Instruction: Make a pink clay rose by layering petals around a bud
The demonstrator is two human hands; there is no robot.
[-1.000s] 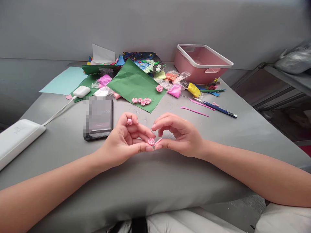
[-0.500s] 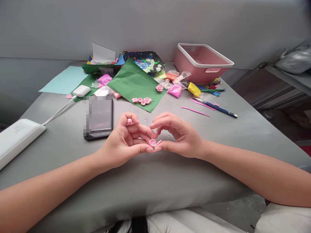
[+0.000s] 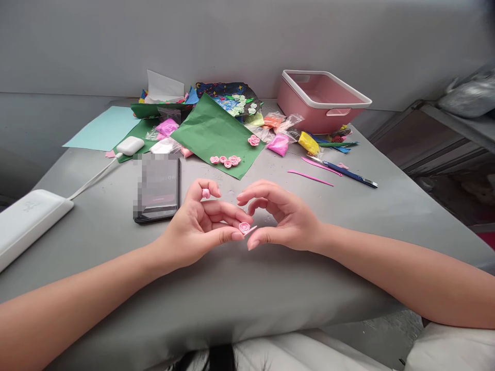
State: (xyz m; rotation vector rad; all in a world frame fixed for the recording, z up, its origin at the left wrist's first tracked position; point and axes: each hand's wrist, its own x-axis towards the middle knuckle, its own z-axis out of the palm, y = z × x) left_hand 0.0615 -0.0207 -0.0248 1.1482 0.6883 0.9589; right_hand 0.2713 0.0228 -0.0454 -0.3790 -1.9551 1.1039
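A small pink clay rose (image 3: 244, 228) with a spiral centre is pinched between the thumb and fingers of my left hand (image 3: 207, 221). One flat petal sticks out from its right side. A lump of pink clay (image 3: 206, 193) is tucked at my bent left index finger. My right hand (image 3: 280, 214) hovers just right of the rose, thumb and fingers apart, with nothing between them. Beyond my hands lies a sheet of green paper (image 3: 212, 129) bearing several finished pink roses (image 3: 230, 161) near its front edge and another rose (image 3: 253, 140) at its right corner.
A phone (image 3: 158, 190) lies left of my hands, near a white power bank (image 3: 33, 221) cabled to a white case (image 3: 130, 146). Pink tools (image 3: 310, 178) and a blue-handled knife (image 3: 350, 172) lie to the right. Behind are clay bags (image 3: 278, 144) and a pink bin (image 3: 309, 108).
My right thumb and fingers have come away from the rose and spread apart. The rose stays in my left hand, its side petal now showing more clearly.
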